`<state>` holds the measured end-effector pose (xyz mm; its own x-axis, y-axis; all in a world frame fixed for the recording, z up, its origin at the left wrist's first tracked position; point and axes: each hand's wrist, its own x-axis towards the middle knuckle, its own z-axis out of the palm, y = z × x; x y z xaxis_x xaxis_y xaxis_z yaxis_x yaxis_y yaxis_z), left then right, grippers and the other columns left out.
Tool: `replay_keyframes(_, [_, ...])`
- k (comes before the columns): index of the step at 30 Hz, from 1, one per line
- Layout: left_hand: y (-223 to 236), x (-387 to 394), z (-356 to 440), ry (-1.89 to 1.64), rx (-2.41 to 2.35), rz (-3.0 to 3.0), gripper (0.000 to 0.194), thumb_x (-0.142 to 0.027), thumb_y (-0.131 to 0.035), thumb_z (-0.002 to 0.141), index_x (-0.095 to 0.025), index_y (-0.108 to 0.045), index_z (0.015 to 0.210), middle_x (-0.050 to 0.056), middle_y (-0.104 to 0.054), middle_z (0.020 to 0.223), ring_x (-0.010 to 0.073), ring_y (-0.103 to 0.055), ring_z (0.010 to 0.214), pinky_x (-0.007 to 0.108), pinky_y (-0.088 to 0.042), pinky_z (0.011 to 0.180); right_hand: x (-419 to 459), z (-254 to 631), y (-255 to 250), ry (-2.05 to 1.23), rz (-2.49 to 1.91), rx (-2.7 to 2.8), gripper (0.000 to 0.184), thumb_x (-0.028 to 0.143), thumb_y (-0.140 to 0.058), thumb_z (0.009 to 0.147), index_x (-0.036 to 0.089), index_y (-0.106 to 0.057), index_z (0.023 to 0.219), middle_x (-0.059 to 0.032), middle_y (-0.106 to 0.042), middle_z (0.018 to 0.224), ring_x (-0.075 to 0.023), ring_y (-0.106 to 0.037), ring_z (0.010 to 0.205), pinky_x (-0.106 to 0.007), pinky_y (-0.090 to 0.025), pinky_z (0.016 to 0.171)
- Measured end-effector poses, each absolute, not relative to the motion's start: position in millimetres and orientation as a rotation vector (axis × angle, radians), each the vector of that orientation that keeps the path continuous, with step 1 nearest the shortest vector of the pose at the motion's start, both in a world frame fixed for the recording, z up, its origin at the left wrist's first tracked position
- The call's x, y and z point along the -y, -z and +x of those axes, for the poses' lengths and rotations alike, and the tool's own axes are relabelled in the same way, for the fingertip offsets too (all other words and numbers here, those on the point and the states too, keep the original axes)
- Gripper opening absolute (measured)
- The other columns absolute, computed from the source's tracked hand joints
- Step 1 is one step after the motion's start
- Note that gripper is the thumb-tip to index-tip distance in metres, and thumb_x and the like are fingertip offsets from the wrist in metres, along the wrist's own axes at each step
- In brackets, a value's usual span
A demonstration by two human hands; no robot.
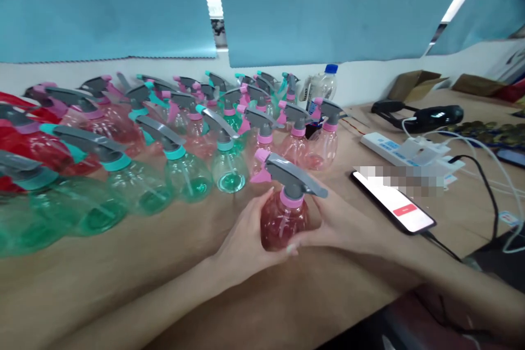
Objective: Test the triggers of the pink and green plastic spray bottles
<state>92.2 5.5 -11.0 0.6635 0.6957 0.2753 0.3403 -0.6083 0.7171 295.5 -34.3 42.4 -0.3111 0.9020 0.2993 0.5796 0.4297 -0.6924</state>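
Observation:
Both my hands are wrapped around a red spray bottle (283,222) with a pink collar and a grey trigger head. My left hand (246,238) grips its left side, the thumb low across the front. From the right, my right hand (328,224) closes on the bottle, thumb at the lower front; its other fingers are partly hidden behind. The bottle is upright, its pink nozzle pointing left and away from me. Just beyond it stand a pink spray bottle (323,145) and a green spray bottle (229,169) with a teal collar.
Several more green and pink spray bottles, including a front green one (141,186), fill the table's left and back. A lit phone (394,202) lies at right near a white power strip (394,150) with cables. Behind are a blue-capped bottle (328,85) and a black device (437,116).

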Motion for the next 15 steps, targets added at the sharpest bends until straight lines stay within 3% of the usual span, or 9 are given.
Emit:
replay_keyframes(4, [10,-5,87,-0.681,-0.804,2.24,0.097,-0.038,-0.085,0.061,-0.024,-0.028,0.139,0.013,-0.048,0.134,0.0337,-0.049,0.121,0.053,-0.044,0.097,20,289,-62,-0.77,-1.094,1.954,0.074,0.037,-0.081,0.061,0.029,-0.042,0.123,-0.0031,-0.056,0.119,-0.0217,-0.058,0.104,-0.034,-0.053,0.081])
replay_keyframes(6, [9,-5,88,-0.682,-0.743,2.266,0.093,-0.039,-0.084,0.061,-0.024,-0.032,0.136,0.011,-0.048,0.134,0.0336,-0.048,0.122,0.053,-0.043,0.099,16,282,-67,-0.771,-1.07,1.93,0.064,0.033,-0.08,0.063,0.029,-0.045,0.116,-0.0006,-0.058,0.107,-0.0165,-0.061,0.083,-0.028,-0.053,0.063])
replay_keyframes(9, [8,-6,89,-0.704,-0.708,2.313,0.094,-0.041,-0.084,0.061,-0.026,-0.031,0.138,0.012,-0.046,0.137,0.0356,-0.045,0.125,0.056,-0.041,0.1,15,269,-68,-0.713,-1.108,1.867,0.039,0.029,-0.075,0.068,0.027,-0.049,0.097,0.005,-0.053,0.076,-0.0088,-0.048,0.051,-0.023,-0.042,0.042])
replay_keyframes(12, [8,-5,88,-0.681,-0.725,2.329,0.091,-0.042,-0.083,0.062,-0.025,-0.033,0.136,0.012,-0.048,0.135,0.0359,-0.047,0.123,0.056,-0.042,0.098,16,264,-61,-0.728,-1.091,1.785,0.026,0.023,-0.065,0.073,0.027,-0.047,0.093,0.0069,-0.047,0.066,-0.0089,-0.046,0.048,-0.022,-0.042,0.04])
replay_keyframes(15, [10,-4,84,-0.618,-0.74,2.364,0.091,-0.045,-0.081,0.065,-0.023,-0.03,0.137,0.013,-0.048,0.136,0.0348,-0.047,0.124,0.055,-0.041,0.099,16,267,-53,-0.744,-1.109,1.792,0.029,0.015,-0.056,0.074,0.028,-0.046,0.098,0.0077,-0.049,0.064,-0.0099,-0.05,0.049,-0.022,-0.044,0.042])
